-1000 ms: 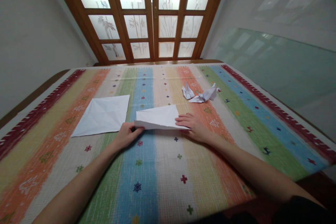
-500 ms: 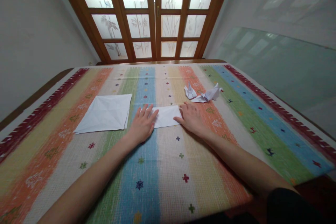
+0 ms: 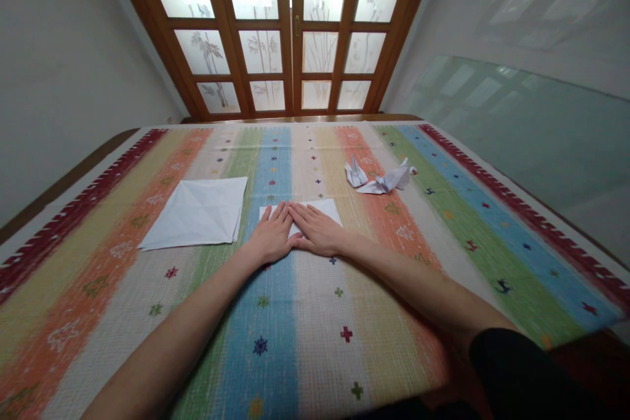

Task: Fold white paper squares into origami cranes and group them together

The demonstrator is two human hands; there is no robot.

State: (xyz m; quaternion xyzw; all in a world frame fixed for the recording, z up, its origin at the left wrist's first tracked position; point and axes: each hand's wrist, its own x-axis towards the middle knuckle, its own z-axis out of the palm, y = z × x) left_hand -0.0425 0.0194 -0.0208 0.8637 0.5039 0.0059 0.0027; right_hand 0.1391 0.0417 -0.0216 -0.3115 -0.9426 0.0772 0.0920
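Observation:
A folded white sheet of paper [image 3: 327, 207] lies flat on the striped cloth, its long side running left to right. My left hand [image 3: 272, 231] rests on the left part of it with fingers stretched out. Beside it, my right hand [image 3: 315, 230] lies flat across the middle of the paper. The fingertips of both hands meet near the paper's far edge, and the thumbs come together below. Much of the sheet is hidden under the hands; its right end and upper left corner show.
To the left lie white square sheets [image 3: 197, 213], slightly fanned at one corner. Two folded paper cranes, a smaller one [image 3: 355, 174] and a larger one [image 3: 388, 180], sit beyond my right hand. A striped tablecloth [image 3: 319, 335] covers the table. Wooden glazed doors [image 3: 290, 33] stand behind.
My right hand has slid left from the paper's right end to its middle, up against my left hand. My left hand has stayed near its place, with fingers closer together.

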